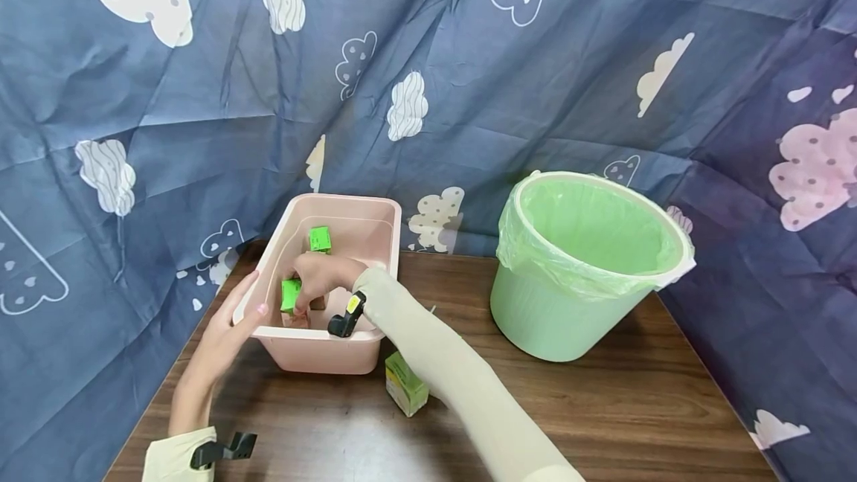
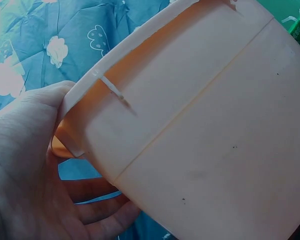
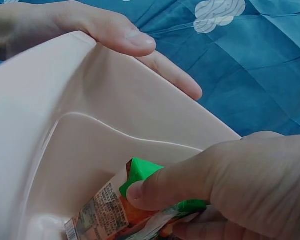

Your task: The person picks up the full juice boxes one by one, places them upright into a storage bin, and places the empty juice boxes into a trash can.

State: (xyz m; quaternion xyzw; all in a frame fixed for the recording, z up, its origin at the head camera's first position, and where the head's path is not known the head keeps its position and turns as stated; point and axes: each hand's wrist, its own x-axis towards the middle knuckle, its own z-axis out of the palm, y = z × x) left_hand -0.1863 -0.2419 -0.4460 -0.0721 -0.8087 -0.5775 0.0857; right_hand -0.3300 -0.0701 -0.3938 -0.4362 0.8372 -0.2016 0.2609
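Note:
A pink plastic tub (image 1: 318, 355) stands at the left of the wooden table. My left hand (image 1: 224, 333) grips its left front rim, the thumb on the rim and the other fingers outside the wall, as the left wrist view also shows. Reaching down into the tub, my right hand (image 1: 324, 274) holds a small drink carton (image 3: 102, 217) with a bright green top and printed sides. The thumb presses the carton's green part in the right wrist view, while the fingers behind are partly hidden. Farther back in the tub is another green-topped carton (image 1: 320, 239).
A green and yellow box (image 1: 406, 385) stands on the table (image 1: 321, 437) in front of the tub, partly behind my right sleeve. To the right is a mint-green bin (image 1: 556, 318) lined with a translucent bag. Blue cloud-patterned cloth (image 1: 482, 95) hangs behind.

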